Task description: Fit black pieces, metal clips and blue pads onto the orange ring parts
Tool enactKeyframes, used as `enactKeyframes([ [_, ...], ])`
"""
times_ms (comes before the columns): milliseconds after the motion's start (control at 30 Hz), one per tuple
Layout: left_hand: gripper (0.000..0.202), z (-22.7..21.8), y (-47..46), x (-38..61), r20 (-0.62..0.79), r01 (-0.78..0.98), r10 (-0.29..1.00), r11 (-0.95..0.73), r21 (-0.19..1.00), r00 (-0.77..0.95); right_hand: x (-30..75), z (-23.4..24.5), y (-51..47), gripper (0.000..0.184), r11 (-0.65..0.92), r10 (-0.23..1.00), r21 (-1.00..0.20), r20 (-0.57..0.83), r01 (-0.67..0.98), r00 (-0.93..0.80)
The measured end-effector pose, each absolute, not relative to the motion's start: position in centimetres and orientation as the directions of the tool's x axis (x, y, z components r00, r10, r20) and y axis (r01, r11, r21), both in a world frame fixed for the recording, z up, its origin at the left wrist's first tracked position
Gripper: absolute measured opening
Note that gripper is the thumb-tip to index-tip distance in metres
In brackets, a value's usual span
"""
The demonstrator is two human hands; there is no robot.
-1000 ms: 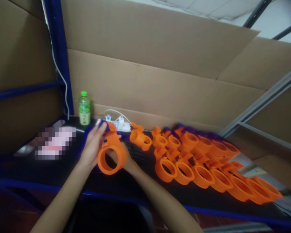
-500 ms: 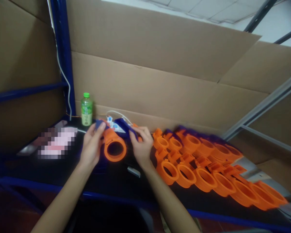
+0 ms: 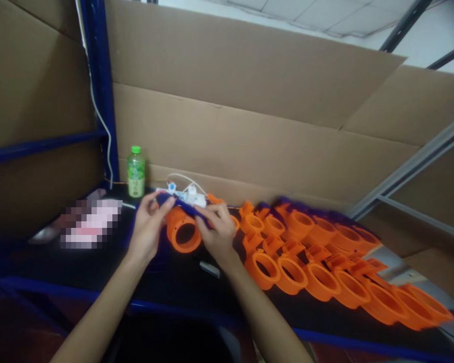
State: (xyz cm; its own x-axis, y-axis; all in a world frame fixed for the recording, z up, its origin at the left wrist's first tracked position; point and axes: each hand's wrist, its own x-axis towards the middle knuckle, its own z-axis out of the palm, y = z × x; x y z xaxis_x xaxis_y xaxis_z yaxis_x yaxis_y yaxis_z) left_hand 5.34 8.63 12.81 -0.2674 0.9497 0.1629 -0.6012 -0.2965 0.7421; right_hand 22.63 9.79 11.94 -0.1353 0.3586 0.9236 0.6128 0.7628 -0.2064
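Observation:
My left hand (image 3: 148, 228) and my right hand (image 3: 218, 232) hold an orange plastic ring part (image 3: 182, 231) between them above the black shelf top (image 3: 98, 257). A dark blue strip (image 3: 181, 204) runs across the top of the ring, pinched at its left end by my left fingers and at its right end by my right fingers. The ring's open mouth faces me. Both hands have their fingers closed on the strip and the ring.
Two rows of several like orange ring parts (image 3: 318, 252) lie to the right on the shelf. A green-capped bottle (image 3: 135, 172) stands at the back left by a white power strip (image 3: 185, 195) with a cable. A small grey piece (image 3: 209, 268) lies under my right wrist. Cardboard lines the back.
My right hand came from behind the ring to its right side and took hold of the blue strip. The ring has turned and sunk lower, and the strip now lies across its top.

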Motion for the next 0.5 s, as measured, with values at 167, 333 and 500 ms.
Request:
enactKeyframes([
  [167, 0.044, 12.87, 8.66, 5.36, 0.145, -0.629, 0.951, -0.290, 0.721, -0.271, 22.84, 11.86, 10.02, 0.028, 0.757, 0.400, -0.233, 0.904, 0.611, -0.151],
  [333, 0.043, 12.90, 8.58, 5.44, 0.137, -0.638, 0.949, -0.292, 0.712, -0.283, 23.06, 11.88, 10.06, 0.028, 0.766, 0.419, -0.254, 0.894, 0.591, -0.159],
  [500, 0.043, 12.98, 8.43, 5.56, 0.160, -0.635, 0.936, -0.333, 0.697, -0.315, 23.41, 12.09, 9.97, 0.027, 0.753, 0.399, -0.201, 0.897, 0.627, -0.192],
])
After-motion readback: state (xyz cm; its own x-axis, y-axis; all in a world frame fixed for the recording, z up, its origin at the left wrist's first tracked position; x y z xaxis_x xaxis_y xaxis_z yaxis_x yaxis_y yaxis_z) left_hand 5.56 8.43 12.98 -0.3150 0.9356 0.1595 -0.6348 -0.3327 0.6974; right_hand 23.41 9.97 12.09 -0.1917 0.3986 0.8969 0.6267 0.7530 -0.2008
